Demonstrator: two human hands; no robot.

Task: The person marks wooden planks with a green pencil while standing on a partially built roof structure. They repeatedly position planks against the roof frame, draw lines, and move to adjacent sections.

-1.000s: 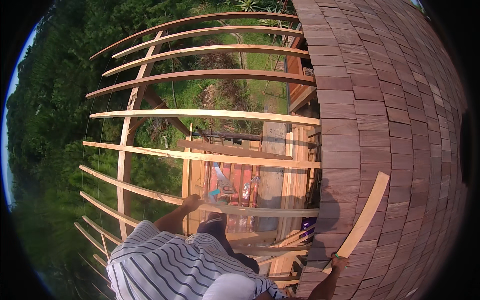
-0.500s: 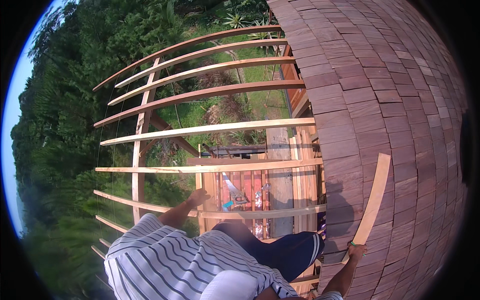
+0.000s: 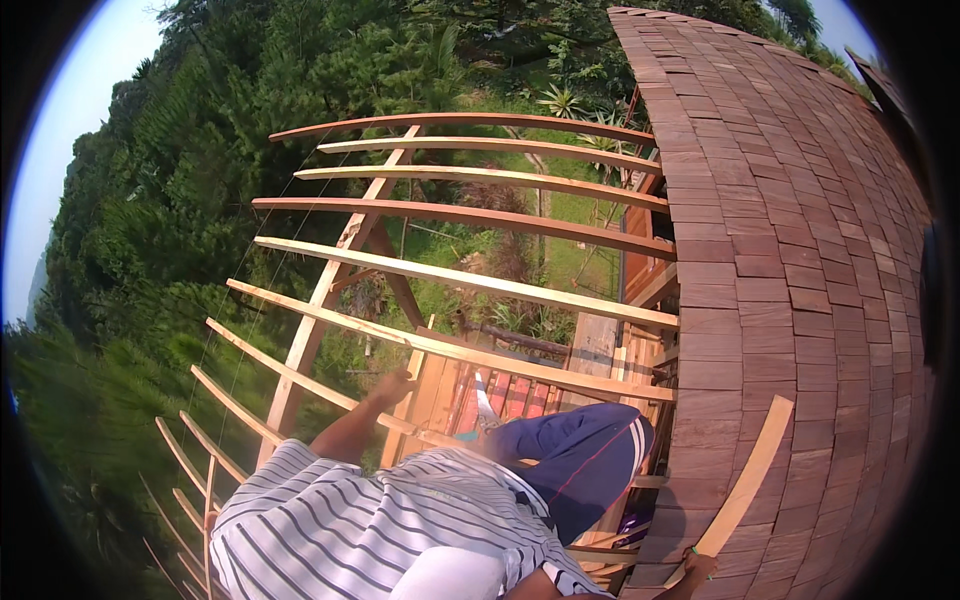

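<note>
Right hand [image 3: 698, 568] grips batten [image 3: 745, 482] at shingle [image 3: 800, 260] edge.

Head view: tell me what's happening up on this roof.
A person in a striped shirt and navy trousers crouches on an open roof frame. The left hand rests on a batten. The right hand holds a long wooden slat over the shingled roof. Trees and grass lie below.

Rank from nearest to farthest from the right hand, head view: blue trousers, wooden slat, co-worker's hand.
1. Wooden slat, held in the right hand.
2. Blue trousers, to its left.
3. Co-worker's hand, far left.
</note>
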